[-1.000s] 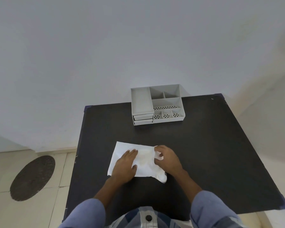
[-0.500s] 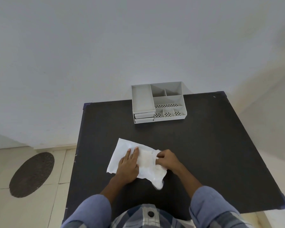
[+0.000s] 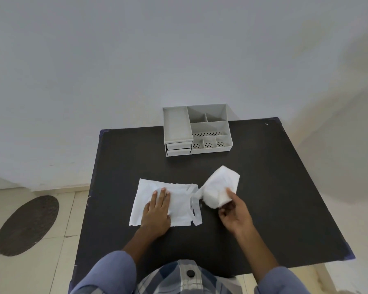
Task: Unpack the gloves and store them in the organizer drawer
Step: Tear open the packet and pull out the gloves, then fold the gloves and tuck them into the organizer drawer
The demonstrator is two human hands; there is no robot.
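- White, thin, crumpled material: the gloves [image 3: 218, 188], a bundle lifted just off the table [image 3: 263, 187] at frame centre-right, pinched at its lower end by the right hand [image 3: 235, 213].
- Right hand: fingers curled closed on the bundle, thumb on its near face; palm faces left and up.
- Wrapper [image 3: 168, 202], white paper, lies flat at frame centre, long axis left–right, right edge torn into strips. A thin tail of the bundle reaches toward that torn edge; whether they touch, cannot tell.
- Left hand [image 3: 157, 211]: flat, fingers together and extended, pressing the wrapper down; holds nothing.
- Organizer [image 3: 197, 129]: grey, at the table's far edge, upper centre of frame, straight up-frame from the wrapper and up-left of the gloves, well apart from both hands.
- Drawers [image 3: 179, 148]: two, stacked at the organizer's lower-left front, both appear closed.
- Judgement: right hand is nearer the organizer but occupied; the free left hand lies roughly below the drawers, so it suits opening one.
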